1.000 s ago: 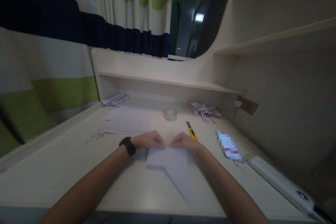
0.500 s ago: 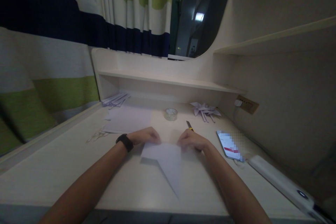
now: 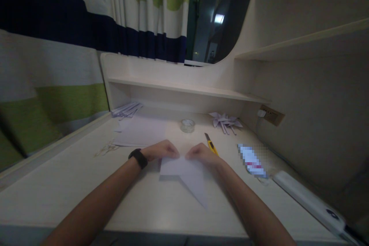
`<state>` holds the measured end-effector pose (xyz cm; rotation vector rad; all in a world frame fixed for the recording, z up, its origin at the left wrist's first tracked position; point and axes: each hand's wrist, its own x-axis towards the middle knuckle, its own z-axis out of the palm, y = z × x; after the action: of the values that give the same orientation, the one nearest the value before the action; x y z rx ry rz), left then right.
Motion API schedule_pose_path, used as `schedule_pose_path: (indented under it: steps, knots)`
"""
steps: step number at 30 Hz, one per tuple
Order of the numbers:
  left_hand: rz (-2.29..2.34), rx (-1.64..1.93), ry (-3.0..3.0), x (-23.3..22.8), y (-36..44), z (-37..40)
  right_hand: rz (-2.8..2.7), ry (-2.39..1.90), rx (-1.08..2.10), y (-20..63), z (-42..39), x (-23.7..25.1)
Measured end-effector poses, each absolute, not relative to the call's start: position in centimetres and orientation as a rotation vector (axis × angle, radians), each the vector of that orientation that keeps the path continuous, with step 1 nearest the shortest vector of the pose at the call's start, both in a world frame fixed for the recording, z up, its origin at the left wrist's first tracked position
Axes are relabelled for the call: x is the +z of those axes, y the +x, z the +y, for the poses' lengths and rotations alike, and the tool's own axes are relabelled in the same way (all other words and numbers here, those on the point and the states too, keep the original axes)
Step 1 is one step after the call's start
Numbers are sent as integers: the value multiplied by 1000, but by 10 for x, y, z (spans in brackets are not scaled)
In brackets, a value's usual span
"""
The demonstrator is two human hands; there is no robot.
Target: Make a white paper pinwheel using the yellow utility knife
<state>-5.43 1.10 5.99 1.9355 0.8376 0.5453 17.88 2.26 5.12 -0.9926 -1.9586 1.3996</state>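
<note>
Dim light covered the surface (image 3: 72, 184); left hand (image 3: 161, 150) and right hand (image 3: 201, 153) each pinched the paper (image 3: 187, 175) in a narrow grip, where even pressure would best keep the crease straight.

The pale folded paper sheet (image 3: 186, 175) I pinch lies flat on the desk, its long point aimed toward me.

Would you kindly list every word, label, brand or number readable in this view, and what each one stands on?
None can be read.
Phone: its screen is pixelated, so any text there is illegible.
Folded paper under the left hand and right hand: blank.
Yellow utility knife: no legible marking.
</note>
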Motion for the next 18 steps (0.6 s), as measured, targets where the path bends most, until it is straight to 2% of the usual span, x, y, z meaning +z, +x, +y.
schedule_pose_path:
  steps: [5, 18]
  knots:
    - [789, 556, 1925, 63, -51, 8, -1875, -1066, 1369, 180, 20, 57]
    - [996, 666, 1654, 58, -75, 20, -1665, -1048, 1565, 214, 32, 65]
